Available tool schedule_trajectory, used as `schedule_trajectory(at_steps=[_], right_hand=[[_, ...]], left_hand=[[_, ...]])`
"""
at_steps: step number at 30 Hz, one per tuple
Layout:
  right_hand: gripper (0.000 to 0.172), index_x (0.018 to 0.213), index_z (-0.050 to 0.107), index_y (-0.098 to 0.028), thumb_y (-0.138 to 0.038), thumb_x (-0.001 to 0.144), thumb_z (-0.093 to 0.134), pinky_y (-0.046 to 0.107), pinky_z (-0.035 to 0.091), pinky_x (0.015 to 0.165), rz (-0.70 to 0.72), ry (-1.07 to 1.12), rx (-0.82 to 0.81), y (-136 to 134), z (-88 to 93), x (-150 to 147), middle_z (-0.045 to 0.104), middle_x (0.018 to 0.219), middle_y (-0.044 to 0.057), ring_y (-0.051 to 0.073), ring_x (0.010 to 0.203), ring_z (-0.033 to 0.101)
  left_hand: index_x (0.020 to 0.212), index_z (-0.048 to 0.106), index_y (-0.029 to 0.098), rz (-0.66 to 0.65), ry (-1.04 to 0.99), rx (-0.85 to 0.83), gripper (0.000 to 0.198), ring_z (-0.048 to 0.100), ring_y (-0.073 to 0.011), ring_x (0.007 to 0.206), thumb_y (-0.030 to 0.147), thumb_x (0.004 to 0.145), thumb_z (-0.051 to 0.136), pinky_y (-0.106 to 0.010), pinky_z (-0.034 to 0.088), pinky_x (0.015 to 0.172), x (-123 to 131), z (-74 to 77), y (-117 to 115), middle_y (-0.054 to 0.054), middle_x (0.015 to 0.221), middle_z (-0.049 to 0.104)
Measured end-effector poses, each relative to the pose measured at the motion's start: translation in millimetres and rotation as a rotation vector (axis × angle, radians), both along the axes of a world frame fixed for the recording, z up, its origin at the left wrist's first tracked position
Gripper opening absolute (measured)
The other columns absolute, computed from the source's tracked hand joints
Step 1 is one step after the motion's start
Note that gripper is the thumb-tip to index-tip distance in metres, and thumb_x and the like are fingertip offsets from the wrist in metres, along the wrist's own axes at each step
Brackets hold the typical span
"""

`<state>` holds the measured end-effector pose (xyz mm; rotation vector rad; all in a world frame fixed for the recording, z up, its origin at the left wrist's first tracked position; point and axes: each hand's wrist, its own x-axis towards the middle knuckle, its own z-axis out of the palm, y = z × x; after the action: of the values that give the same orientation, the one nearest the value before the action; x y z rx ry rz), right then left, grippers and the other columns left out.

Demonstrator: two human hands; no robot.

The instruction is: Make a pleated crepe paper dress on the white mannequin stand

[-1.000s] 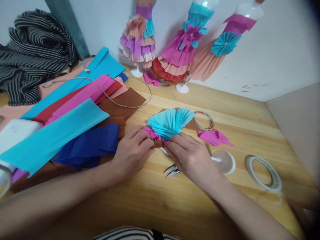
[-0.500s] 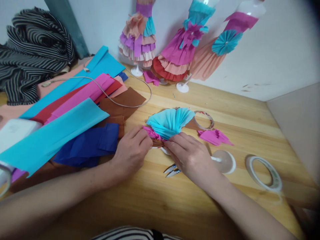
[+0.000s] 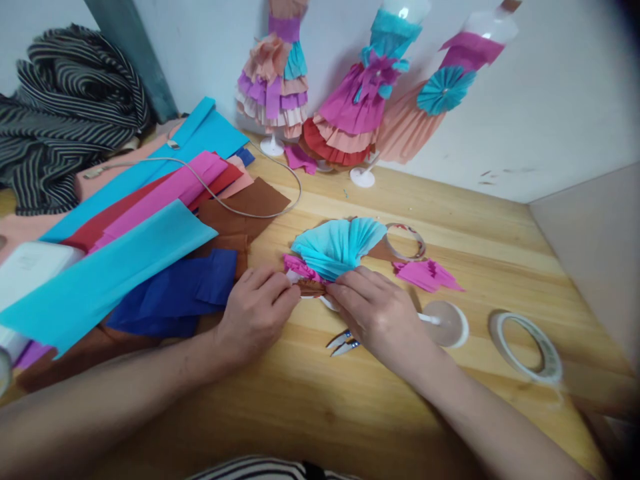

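the left hand (image 3: 253,310) has eased slightly to the left, and more shows beside its fingertips: the gathered bright magenta paper frill (image 3: 301,267), a pale bit next to it, and the pleated brown paper strip (image 3: 311,287) below. the right hand (image 3: 383,310) has hardly shifted. its fingers are bunched close together, apparently pinching the lower edge of the pleated light-blue crepe paper fan (image 3: 340,247) where it meets the brown strip. the left fingers are curled narrow at the strip's left end; whether they pinch it or only touch it i cannot tell, as the thumb is hidden.

for the work in hand, i take this as a small adjustment at the gathered join, with the right hand steadying the piece. the fan looks unchanged, spread away from the person.

the fan lies between and just beyond the hands, over the pale wooden table (image 3: 300,413). a round white stand base (image 3: 450,323) shows to the right of the right hand, its thin stem running in under that hand. the small metal-bladed snips (image 3: 343,342) lie just beside it, their handles hidden.
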<state>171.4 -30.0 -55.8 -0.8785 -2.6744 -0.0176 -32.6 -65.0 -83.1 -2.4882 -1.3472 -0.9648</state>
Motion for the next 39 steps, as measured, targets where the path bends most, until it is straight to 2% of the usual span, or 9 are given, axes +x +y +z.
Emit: schedule_trajectory(at_steps=[5,10,14,21,24,26,33,39], right_hand=[[0.023,0.081,0.065,-0.013,-0.016,0.094,0.047,0.029,0.040,0.062,0.006,0.002,-0.008,1,1.1,0,0.061,0.072,0.008,0.018,0.070,0.051],[0.021,0.082,0.066,-0.014,-0.017,0.093,0.048,0.028,0.040,0.061,-0.001,-0.001,-0.012,1,0.1,0,0.061,0.072,0.007,0.018,0.070,0.051],[0.020,0.082,0.066,-0.012,-0.016,0.093,0.049,0.028,0.039,0.061,0.003,0.003,-0.004,0,-0.2,0,0.062,0.072,0.008,0.018,0.069,0.050],[0.020,0.083,0.066,-0.013,-0.016,0.092,0.049,0.028,0.040,0.062,-0.004,0.000,-0.011,0,1.3,1,0.061,0.072,0.007,0.018,0.070,0.051],[0.022,0.083,0.066,-0.014,-0.016,0.093,0.047,0.028,0.040,0.062,-0.002,0.002,-0.013,0,0.9,1,0.061,0.072,0.008,0.018,0.070,0.051],[0.022,0.082,0.066,-0.014,-0.017,0.094,0.047,0.029,0.040,0.062,0.003,0.003,-0.005,1,0.0,1,0.061,0.072,0.007,0.018,0.070,0.050],[0.023,0.081,0.066,-0.012,-0.016,0.094,0.047,0.029,0.040,0.062,0.012,0.011,-0.009,1,-1.0,0,0.061,0.072,0.008,0.018,0.069,0.049],[0.023,0.081,0.066,-0.013,-0.015,0.093,0.047,0.029,0.040,0.062,0.004,0.023,-0.008,1,-0.5,1,0.061,0.072,0.008,0.018,0.069,0.049]], left_hand=[[0.077,0.060,0.016,-0.022,-0.063,-0.042,0.015,0.054,-0.0186,0.083,0.011,0.088,0.051,-0.032,0.048,0.073,-1,-0.4,1,-0.008,0.092,0.068],[0.077,0.059,0.015,-0.092,-0.052,-0.001,0.022,0.053,-0.0175,0.074,0.009,0.090,0.044,-0.031,0.049,0.068,-2,1.5,3,-0.007,0.078,0.067],[0.086,0.061,0.012,-0.105,0.002,0.071,0.018,0.053,-0.0176,0.072,0.006,0.090,0.044,-0.030,0.047,0.065,-2,3.4,1,-0.007,0.075,0.065],[0.080,0.060,0.015,-0.081,0.046,-0.002,0.019,0.054,-0.0176,0.072,0.011,0.090,0.045,-0.031,0.045,0.065,-1,-1.9,-2,-0.006,0.074,0.065],[0.087,0.061,0.016,-0.038,0.041,-0.029,0.009,0.056,-0.0198,0.078,0.019,0.088,0.052,-0.034,0.046,0.069,2,-0.8,-1,-0.008,0.086,0.066],[0.093,0.060,0.015,-0.029,0.034,-0.037,0.013,0.057,-0.0220,0.081,0.025,0.086,0.056,-0.036,0.047,0.070,5,0.6,1,-0.009,0.089,0.066],[0.082,0.061,0.014,-0.018,-0.040,-0.072,0.008,0.055,-0.0199,0.075,0.020,0.086,0.057,-0.033,0.046,0.070,7,-1.6,9,-0.007,0.077,0.063],[0.072,0.060,0.015,-0.056,0.121,0.138,0.013,0.050,-0.0174,0.068,0.011,0.084,0.058,-0.032,0.036,0.062,3,2.6,5,-0.004,0.067,0.060]])
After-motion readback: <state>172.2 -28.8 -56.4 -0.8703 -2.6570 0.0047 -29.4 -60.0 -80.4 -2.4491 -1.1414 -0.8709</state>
